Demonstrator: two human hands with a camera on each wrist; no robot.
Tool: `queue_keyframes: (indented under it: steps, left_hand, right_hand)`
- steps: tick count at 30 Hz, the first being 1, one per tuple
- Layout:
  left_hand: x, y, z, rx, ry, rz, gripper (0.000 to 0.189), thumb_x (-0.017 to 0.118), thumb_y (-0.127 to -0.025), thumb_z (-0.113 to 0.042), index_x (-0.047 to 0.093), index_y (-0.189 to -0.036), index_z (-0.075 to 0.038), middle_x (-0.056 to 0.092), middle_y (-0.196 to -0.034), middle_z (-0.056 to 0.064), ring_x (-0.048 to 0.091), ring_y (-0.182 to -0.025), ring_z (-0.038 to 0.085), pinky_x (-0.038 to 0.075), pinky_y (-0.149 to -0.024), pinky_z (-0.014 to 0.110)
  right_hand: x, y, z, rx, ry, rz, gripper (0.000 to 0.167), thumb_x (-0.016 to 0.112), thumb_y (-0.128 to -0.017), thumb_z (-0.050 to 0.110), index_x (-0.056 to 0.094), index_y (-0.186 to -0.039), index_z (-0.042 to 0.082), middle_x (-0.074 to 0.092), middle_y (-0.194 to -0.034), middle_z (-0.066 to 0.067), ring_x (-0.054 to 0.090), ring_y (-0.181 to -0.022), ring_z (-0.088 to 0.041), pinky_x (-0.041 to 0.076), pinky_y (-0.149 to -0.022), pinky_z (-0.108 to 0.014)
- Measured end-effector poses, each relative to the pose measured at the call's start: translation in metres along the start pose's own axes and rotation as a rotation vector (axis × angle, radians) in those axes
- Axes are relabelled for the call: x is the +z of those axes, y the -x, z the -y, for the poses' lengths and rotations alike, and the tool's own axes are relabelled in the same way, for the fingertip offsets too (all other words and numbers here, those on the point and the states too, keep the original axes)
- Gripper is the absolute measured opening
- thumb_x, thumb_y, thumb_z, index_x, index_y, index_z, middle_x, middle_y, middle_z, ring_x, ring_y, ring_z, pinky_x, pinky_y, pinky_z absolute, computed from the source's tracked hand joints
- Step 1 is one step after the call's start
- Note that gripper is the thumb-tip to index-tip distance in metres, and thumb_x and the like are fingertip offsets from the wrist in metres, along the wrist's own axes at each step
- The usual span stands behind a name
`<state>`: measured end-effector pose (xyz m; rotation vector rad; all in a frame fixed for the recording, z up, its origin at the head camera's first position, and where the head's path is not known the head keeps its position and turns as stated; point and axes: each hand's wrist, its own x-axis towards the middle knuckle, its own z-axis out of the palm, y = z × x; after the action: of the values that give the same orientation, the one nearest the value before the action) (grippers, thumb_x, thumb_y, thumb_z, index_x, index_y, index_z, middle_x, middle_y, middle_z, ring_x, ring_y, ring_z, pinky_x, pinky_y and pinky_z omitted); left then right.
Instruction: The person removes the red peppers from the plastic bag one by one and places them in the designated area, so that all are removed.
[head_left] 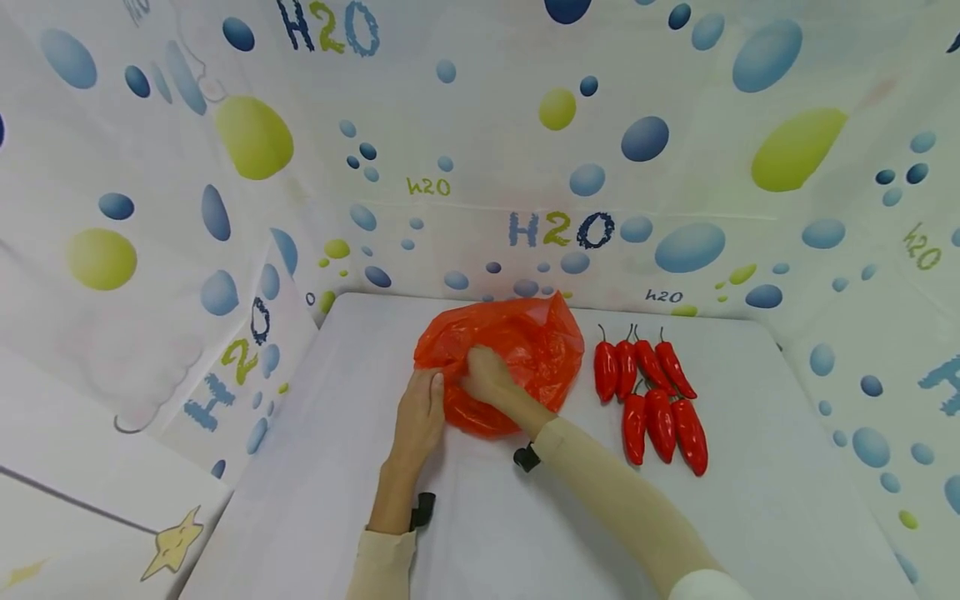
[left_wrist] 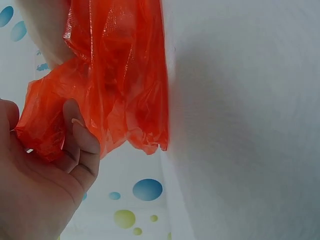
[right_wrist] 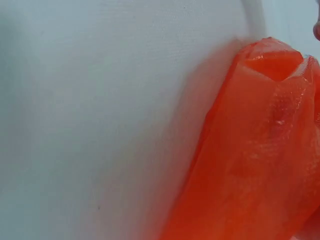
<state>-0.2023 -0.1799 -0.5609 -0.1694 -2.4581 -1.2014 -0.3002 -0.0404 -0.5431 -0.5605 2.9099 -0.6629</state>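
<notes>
A thin, crumpled red plastic bag (head_left: 517, 333) lies toward the back of the white table, its mouth gaping upward. My left hand (head_left: 420, 414) grips its left edge; in the left wrist view a fold of the bag (left_wrist: 45, 120) runs between the thumb and curled fingers. My right hand (head_left: 491, 377) reaches over the near rim into the bag's mouth, knuckles bent. Its fingertips are hidden by the plastic, and I cannot tell what they hold. In the right wrist view the bag (right_wrist: 250, 165) covers most of that hand's work.
To the bag's right, several glossy red chili peppers (head_left: 660, 422) with curved stems lie in two rows on the table (head_left: 480, 533). A white curtain (head_left: 487, 142) printed with blue and green ovals and H2O lettering hangs behind the table and along its sides.
</notes>
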Motion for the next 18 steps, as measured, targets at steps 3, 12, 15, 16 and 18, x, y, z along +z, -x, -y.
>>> queue_keyframes:
  steps: [3,12,15,16,18]
  left_hand:
    - [-0.003,0.001,0.002,-0.018,-0.003,0.008,0.038,0.038,-0.115,-0.032,0.06,-0.128,-0.004,0.06,-0.124,0.012,0.058,-0.115,0.03,0.049,-0.104,0.051]
    - [-0.001,0.001,0.001,-0.016,-0.003,-0.023,0.033,0.041,-0.114,-0.027,0.062,-0.12,-0.002,0.059,-0.109,0.013,0.057,-0.098,0.03,0.05,-0.089,0.048]
    - [-0.001,0.001,0.001,-0.021,-0.006,-0.022,0.034,0.041,-0.114,-0.027,0.063,-0.12,-0.002,0.059,-0.108,0.013,0.057,-0.097,0.029,0.05,-0.088,0.047]
    - [-0.001,0.001,0.0,-0.025,-0.007,-0.021,0.034,0.041,-0.114,-0.027,0.062,-0.12,-0.002,0.059,-0.108,0.013,0.057,-0.097,0.029,0.051,-0.088,0.047]
    - [-0.001,0.001,0.0,-0.034,0.0,-0.016,0.034,0.041,-0.114,-0.028,0.062,-0.121,-0.002,0.058,-0.109,0.012,0.057,-0.097,0.029,0.051,-0.089,0.046]
  right_hand:
    - [0.004,-0.004,0.003,-0.005,-0.003,0.007,0.036,0.076,-0.096,0.023,0.064,-0.127,0.009,0.069,-0.103,-0.004,0.066,-0.095,-0.02,0.057,-0.096,-0.039]
    - [0.012,-0.011,0.003,-0.115,-0.005,0.067,0.037,0.067,-0.103,0.027,0.059,-0.136,0.016,0.065,-0.126,-0.002,0.059,-0.116,-0.02,0.046,-0.111,-0.041]
    - [0.013,-0.014,0.006,-0.112,0.003,0.098,0.041,0.069,-0.102,0.029,0.056,-0.139,0.019,0.062,-0.131,0.0,0.056,-0.12,-0.02,0.044,-0.113,-0.045]
    - [0.014,-0.015,0.007,-0.109,0.009,0.109,0.042,0.069,-0.101,0.03,0.056,-0.14,0.021,0.061,-0.133,0.001,0.055,-0.122,-0.02,0.043,-0.113,-0.045]
    - [0.013,-0.017,0.009,-0.087,0.028,0.137,0.044,0.069,-0.101,0.03,0.055,-0.142,0.021,0.059,-0.136,0.0,0.052,-0.126,-0.021,0.04,-0.116,-0.048]
